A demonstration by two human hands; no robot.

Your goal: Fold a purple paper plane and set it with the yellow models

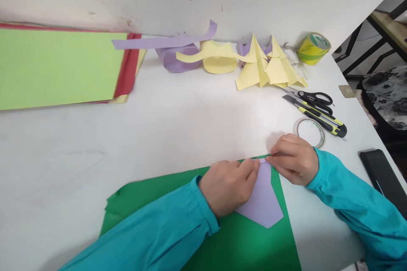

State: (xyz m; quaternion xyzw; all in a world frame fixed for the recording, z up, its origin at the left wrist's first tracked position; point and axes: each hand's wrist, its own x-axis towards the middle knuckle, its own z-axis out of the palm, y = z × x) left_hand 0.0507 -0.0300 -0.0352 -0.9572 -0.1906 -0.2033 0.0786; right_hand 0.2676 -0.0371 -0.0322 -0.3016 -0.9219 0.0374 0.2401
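Observation:
A piece of purple paper [263,205] with angled edges lies on a green sheet [251,245]. Its narrow upper end is pinched between my two hands. My left hand [230,184] has thumb and fingertips pressed together on the left side of that end and covers part of the paper. On the right side, my right hand [294,159] grips the same end near the green sheet's top corner. A thin folded strip shows between the fingertips. The fingers hide the rest of the fold.
Along the wall stand purple [179,57] and yellow paper loops [219,61] and folded yellow cones [257,65]. Coloured sheets [63,67] are stacked left. Scissors [318,98], a utility knife [318,116], a tape roll [310,133], yellow tape [313,48] and a black phone-like object [383,178] are right.

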